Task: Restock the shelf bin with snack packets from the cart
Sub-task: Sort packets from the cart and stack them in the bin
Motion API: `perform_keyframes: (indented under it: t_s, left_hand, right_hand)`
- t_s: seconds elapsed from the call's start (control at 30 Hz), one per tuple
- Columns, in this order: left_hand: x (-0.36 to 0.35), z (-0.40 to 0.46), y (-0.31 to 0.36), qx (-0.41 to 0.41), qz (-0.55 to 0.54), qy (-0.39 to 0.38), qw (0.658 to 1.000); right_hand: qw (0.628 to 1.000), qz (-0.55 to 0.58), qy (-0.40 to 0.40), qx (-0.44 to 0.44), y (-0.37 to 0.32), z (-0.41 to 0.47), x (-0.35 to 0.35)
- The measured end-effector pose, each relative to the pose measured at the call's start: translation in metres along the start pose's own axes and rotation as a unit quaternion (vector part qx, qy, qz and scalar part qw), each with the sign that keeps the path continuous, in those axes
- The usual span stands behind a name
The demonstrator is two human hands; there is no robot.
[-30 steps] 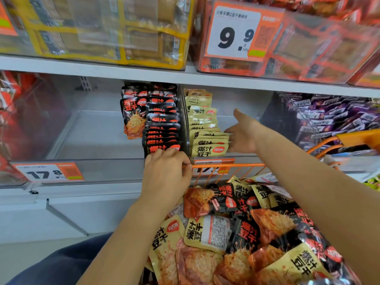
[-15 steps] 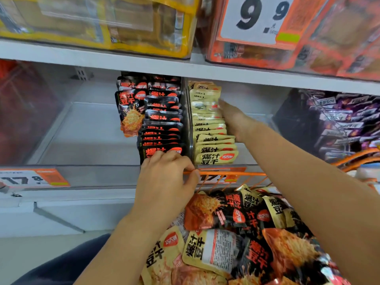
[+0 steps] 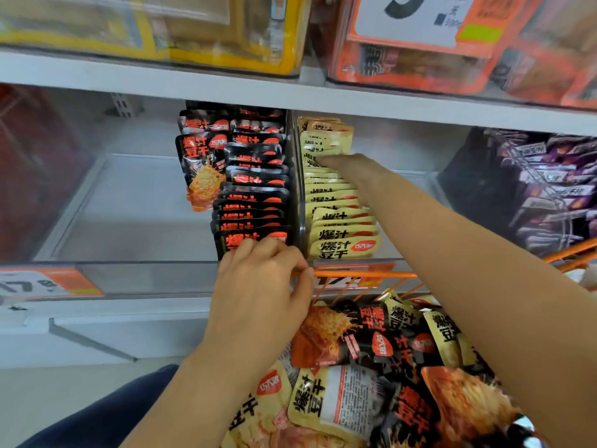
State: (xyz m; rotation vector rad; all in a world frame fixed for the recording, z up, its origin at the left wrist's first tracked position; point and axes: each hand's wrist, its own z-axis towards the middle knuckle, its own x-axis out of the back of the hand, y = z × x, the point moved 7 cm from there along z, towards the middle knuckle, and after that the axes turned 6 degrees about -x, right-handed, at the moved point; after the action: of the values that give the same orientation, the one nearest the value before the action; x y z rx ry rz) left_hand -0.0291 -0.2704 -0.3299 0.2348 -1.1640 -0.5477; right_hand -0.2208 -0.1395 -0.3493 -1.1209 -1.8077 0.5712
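Showing two rows in the shelf bin [image 3: 145,276] at frame centre: about a dozen black packets [image 3: 255,202], about a dozen yellow packets [image 3: 339,218]. Reaching in with right hand [image 3: 352,171], straight fingers pressing the yellow row's rear packets. Resting left hand [image 3: 261,286] with fingers curled over the orange cart [image 3: 365,274] rim, just below the front black packet. Lying heaped lower right: mixed packets [image 3: 371,376]. Running above: a white shelf [image 3: 226,92].

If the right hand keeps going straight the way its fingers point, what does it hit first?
The right hand points up-left into the bin, fingertips already at the row of yellow packets. Those come first, then probably the clear divider; depth is hard to judge.
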Motion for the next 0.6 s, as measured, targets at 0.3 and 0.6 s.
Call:
perform_keyframes:
  t_s: [0.3, 0.6]
  left_hand:
    - [-0.003, 0.000, -0.002, 0.009, 0.001, 0.008, 1.000]
    - [-0.005, 0.001, -0.004, 0.020, -0.007, -0.010, 1.000]
  right_hand:
    - [0.963, 0.241, 0.010, -0.122, 0.040, 0.040, 0.020]
    - [0.992, 0.105, 0.066, 0.031, 0.019, 0.000, 0.040]
